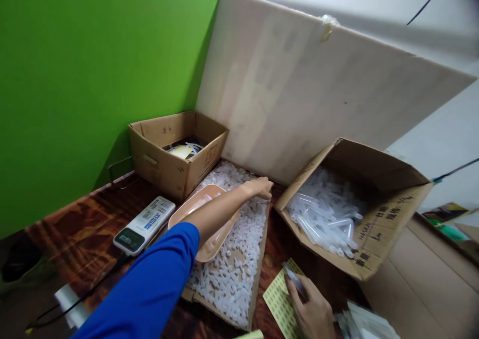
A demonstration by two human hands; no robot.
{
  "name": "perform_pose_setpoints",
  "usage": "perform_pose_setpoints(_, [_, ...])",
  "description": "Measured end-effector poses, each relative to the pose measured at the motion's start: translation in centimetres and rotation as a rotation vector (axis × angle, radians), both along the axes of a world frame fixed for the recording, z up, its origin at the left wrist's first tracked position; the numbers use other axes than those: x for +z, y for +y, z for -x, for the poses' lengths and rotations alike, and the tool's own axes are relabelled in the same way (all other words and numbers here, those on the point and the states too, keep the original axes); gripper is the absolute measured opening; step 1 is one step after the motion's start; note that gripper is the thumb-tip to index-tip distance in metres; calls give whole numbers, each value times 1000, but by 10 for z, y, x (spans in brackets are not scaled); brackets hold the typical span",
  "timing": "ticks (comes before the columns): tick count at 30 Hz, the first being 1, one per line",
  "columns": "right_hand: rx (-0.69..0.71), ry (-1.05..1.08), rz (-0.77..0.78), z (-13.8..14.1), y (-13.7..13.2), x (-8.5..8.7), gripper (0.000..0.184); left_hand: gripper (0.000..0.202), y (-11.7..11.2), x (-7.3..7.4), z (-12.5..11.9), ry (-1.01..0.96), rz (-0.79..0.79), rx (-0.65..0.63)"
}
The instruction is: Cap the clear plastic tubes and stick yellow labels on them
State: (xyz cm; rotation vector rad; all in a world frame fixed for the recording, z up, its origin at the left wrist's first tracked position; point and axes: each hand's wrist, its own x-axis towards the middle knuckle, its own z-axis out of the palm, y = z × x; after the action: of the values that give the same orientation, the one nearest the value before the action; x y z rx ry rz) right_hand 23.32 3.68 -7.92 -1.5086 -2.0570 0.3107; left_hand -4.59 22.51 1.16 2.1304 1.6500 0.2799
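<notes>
My left hand [261, 187], at the end of a blue sleeve, reaches over the far right edge of a flat cardboard tray [258, 279] strewn with small white plastic pieces [220, 274]. Its fingers are curled downward, and whatever they may hold is hidden. Below that forearm, an oval peach-coloured dish [180, 214] with clear pieces inside rests on the tray. At the lower right, my right hand [312, 306] is closed around a slim, shiny greyish object [297, 283], its exact kind unclear. It lies over a yellow sheet of small printed labels [279, 296].
On the left stand a digital scale [145, 225] with a black cable and a cardboard box [159, 159] holding strips. A tilted cardboard box [389, 224] of clear plastic tubes [325, 214] is at right. Clear plastic bags [368, 321] lie at lower right. A pale board [292, 89] rises behind.
</notes>
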Motion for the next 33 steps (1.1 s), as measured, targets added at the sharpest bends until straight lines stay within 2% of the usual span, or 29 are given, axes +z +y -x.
perform_pose_setpoints(5, [-12, 4, -13, 0, -1, -1, 70, 33, 19, -6, -31, 41, -37, -8])
perform_pose_setpoints(11, [23, 0, -72, -4, -2, -1, 59, 33, 26, -16, -58, 27, -54, 77])
perform_pose_setpoints(15, [51, -32, -56, -8, -1, -7, 47, 32, 31, -11, -51, -18, -45, 101])
perform_pose_setpoints(20, [100, -54, -15, -1, -11, -2, 29, 32, 29, 8, -13, -24, 14, 129])
perform_pose_setpoints(24, [125, -3, 20, 15, -21, 8, 22, 26, 3, 12, 20, 30, 87, 126])
perform_pose_setpoints(27, [149, 46, 18, 26, -27, 9, 22, 22, -27, 14, 35, 34, 55, 122])
perform_pose_setpoints(30, [177, 138, 27, 35, -33, 12, 21, 17, -66, 22, 34, -27, -66, 103])
perform_pose_setpoints(33, [183, 258, 48, 41, -40, 22, 25, 15, -123, 30, 19, -134, -130, 39])
